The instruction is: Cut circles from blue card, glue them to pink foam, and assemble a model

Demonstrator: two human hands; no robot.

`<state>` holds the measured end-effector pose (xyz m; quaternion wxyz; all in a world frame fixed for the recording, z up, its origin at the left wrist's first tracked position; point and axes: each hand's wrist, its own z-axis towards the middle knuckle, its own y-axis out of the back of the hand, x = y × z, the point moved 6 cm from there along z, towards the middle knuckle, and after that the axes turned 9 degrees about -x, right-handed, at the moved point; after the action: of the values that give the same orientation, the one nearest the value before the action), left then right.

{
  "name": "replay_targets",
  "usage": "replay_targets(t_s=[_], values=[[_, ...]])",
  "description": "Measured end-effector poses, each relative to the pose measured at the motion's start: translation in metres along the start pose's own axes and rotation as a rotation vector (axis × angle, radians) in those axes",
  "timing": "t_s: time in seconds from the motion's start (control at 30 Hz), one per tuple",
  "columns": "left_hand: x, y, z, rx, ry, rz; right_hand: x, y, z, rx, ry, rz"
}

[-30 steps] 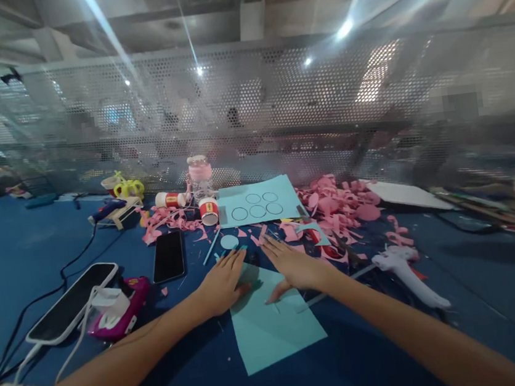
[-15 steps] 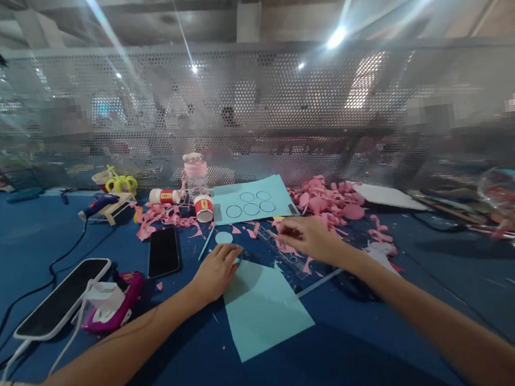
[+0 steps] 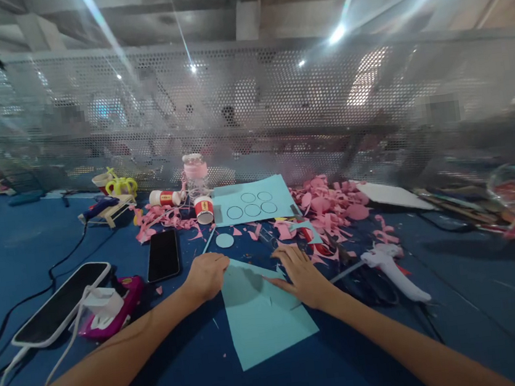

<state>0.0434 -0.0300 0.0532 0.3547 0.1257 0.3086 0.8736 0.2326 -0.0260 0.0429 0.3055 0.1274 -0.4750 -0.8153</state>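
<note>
A light blue sheet of paper (image 3: 258, 323) lies tilted on the blue table in front of me. My left hand (image 3: 209, 276) is closed at its upper left corner, thumb and fingers pinching the edge. Over the sheet's upper right edge is my right hand (image 3: 302, 278), its fingers stretched and apart, holding nothing that shows. Just beyond my left hand rests a small light blue paper disc (image 3: 224, 240), with a thin blue strip (image 3: 209, 240) beside it. Farther back, a second blue sheet (image 3: 250, 189) carries several drawn circles.
Pink paper scraps (image 3: 328, 200) are heaped behind my right hand, near a blue offcut (image 3: 307, 231). A black phone (image 3: 162, 255), a larger white-edged phone (image 3: 61, 305) and a purple power strip (image 3: 113, 315) lie left. A white-and-red paper cup (image 3: 204, 210) and a bottle (image 3: 196, 174) stand behind.
My right hand has come down and toward me from the scraps to the sheet, its fingers spreading. My left hand has shifted slightly left and curled at the corner. A blue offcut now lies on the scraps.
</note>
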Motion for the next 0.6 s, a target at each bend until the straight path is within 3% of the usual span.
replay_targets(t_s=[0.13, 0.37, 0.6], values=[[0.002, -0.006, -0.003, 0.023, 0.034, -0.033, -0.004, -0.001, -0.002, -0.004, -0.049, 0.065], [-0.018, 0.003, -0.002, -0.099, -0.208, -0.090, -0.007, -0.001, -0.001, 0.041, -0.098, 0.099], [-0.029, 0.006, -0.002, -0.099, -0.206, -0.136, -0.009, -0.003, -0.002, 0.050, -0.098, 0.120]])
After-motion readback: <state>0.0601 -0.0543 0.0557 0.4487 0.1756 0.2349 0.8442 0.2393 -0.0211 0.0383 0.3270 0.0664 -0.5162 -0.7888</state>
